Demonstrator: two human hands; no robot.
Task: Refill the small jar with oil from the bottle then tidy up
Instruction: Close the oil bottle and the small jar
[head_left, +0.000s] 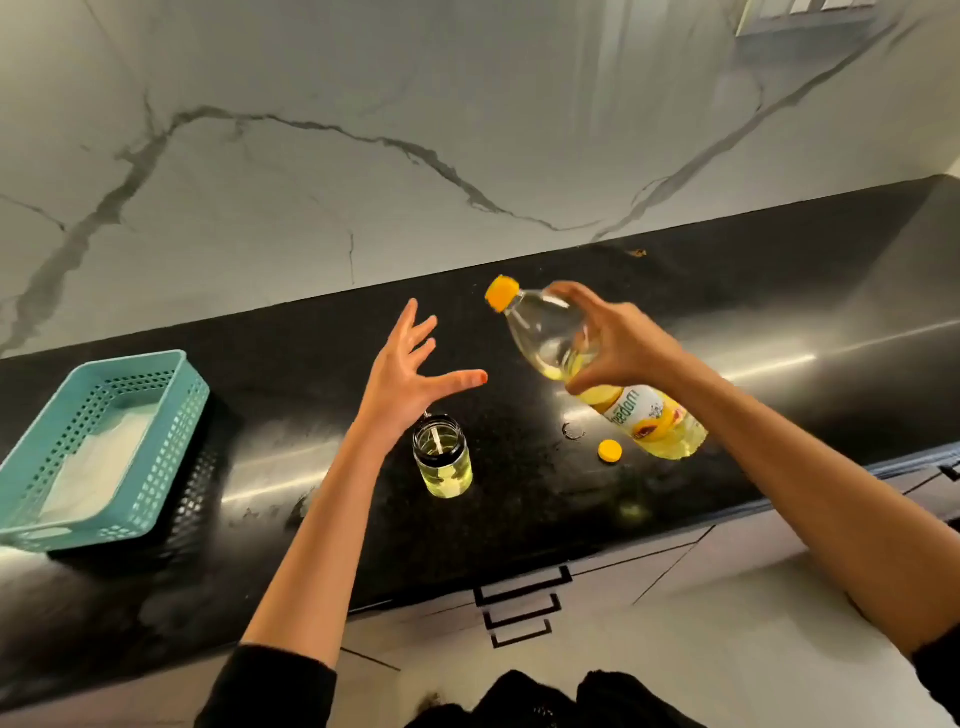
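A small glass jar (442, 457) with a black rim stands open on the black counter (291, 364), holding pale yellow oil. My left hand (405, 374) hovers just above and behind it with fingers spread, holding nothing. My right hand (618, 343) grips a clear plastic oil bottle (641, 418) around its upper body. The bottle is tilted, its yellow top (502, 293) pointing up and left, its base near the counter. A small yellow cap (609, 451) lies on the counter between the jar and the bottle's base.
A teal perforated basket (171, 410) with a white cloth inside sits at the counter's left. A small ring-shaped piece (573, 431) lies beside the yellow cap. A marble wall rises behind the counter, and drawer handles (522, 605) show below its front edge.
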